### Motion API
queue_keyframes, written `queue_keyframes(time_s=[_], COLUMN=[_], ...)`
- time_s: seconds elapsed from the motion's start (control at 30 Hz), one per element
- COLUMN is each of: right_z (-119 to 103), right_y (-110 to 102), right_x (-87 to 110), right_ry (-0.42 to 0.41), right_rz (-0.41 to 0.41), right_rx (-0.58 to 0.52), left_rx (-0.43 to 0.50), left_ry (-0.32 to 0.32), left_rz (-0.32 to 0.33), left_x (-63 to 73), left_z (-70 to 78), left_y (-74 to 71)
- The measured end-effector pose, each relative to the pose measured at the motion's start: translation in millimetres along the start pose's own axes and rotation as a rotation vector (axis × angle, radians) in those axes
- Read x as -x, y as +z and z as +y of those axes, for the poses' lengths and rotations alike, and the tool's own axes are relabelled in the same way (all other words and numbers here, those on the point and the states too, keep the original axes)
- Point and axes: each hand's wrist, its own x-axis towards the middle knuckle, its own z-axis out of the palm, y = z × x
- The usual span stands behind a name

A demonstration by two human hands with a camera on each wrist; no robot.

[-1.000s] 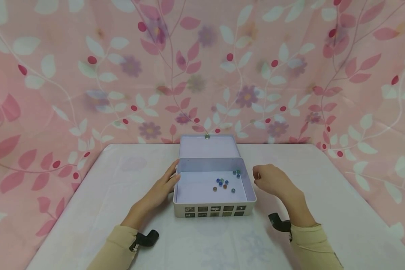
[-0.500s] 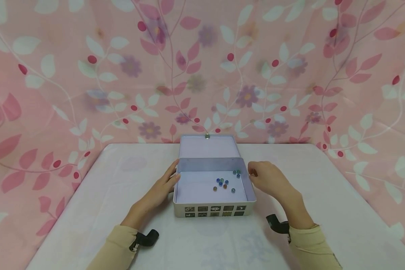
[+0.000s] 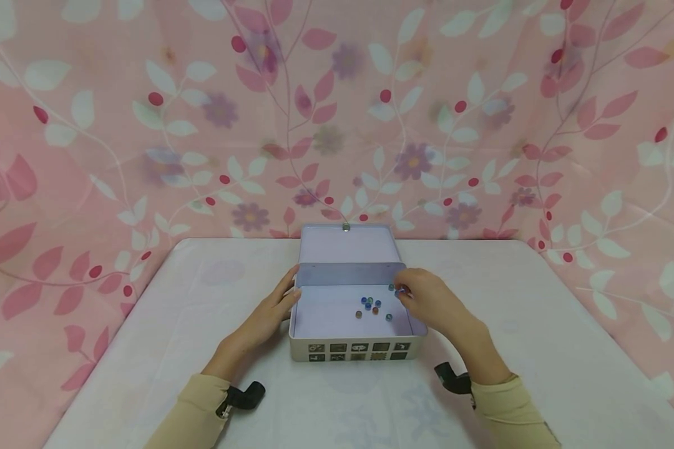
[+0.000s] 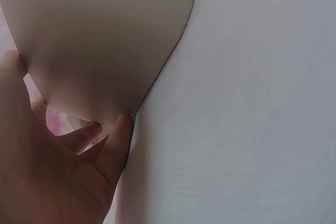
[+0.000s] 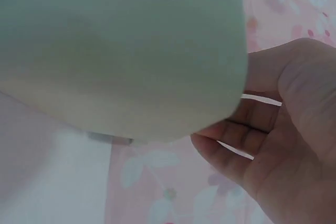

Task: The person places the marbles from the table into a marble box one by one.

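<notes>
An opened tin box (image 3: pixel 352 349) with small picture squares on its front stands mid-table, its lid (image 3: pixel 348 243) tipped back. Several glass marbles (image 3: pixel 367 306), blue, green and amber, lie on the box floor, mostly right of centre. My left hand (image 3: pixel 266 318) rests against the box's left side, thumb at the rim; the left wrist view shows its spread fingers touching the side wall. Over the right wall reaches my right hand (image 3: pixel 435 302), its bent fingers down at the marbles in the back right corner. I cannot tell whether a marble is between those fingertips.
A white cloth covers the table (image 3: pixel 202 280). Close behind it hangs a pink curtain (image 3: pixel 281 125) with leaves and flowers. A black wrist camera (image 3: pixel 244 396) sits on the left sleeve, another black camera (image 3: pixel 452 378) on the right sleeve.
My right hand has moved left, from outside the box over its right wall to the corner marbles, and now covers part of them. The left hand and the box keep their places.
</notes>
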Motion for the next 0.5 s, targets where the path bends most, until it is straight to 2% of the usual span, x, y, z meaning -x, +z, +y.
queue_keyframes(time_s=[0.3,0.5], right_z=[2.8,1.6], right_y=[15.3,21.6], right_x=[-8.4,-10.7], right_ry=[-0.055,-0.056], right_rz=[-0.046,-0.065], right_rx=[0.009,0.019], left_rx=[0.003,0.001], left_ry=[-0.005,-0.020], left_rz=[0.003,0.001], left_x=[-1.7,-1.1], left_z=[-2.4,-3.4], left_y=[-0.6,0.5])
